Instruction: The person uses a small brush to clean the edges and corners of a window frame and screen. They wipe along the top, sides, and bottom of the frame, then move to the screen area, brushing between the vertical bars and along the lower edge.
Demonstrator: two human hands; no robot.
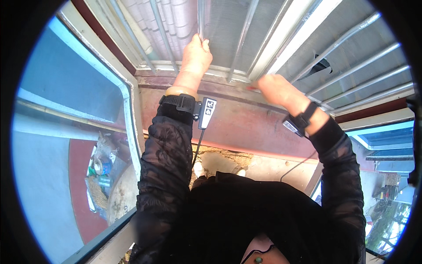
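My left hand is wrapped around an upright metal window bar, just above the lower rail of the window frame. Further right, my right hand is blurred and curled by the foot of the white centre post, close to the sill. A small reddish tip shows at its fingers; whether it is a held object or a fingertip is unclear. Behind the bars are insect screens, and the right-hand one has a torn hole with dark edges.
Below the bars runs a reddish painted sill. An outward-opened glazed sash stands at my left, another sash at my right. Through the left glass appear a round board and a jar. Cables hang from both wrist devices.
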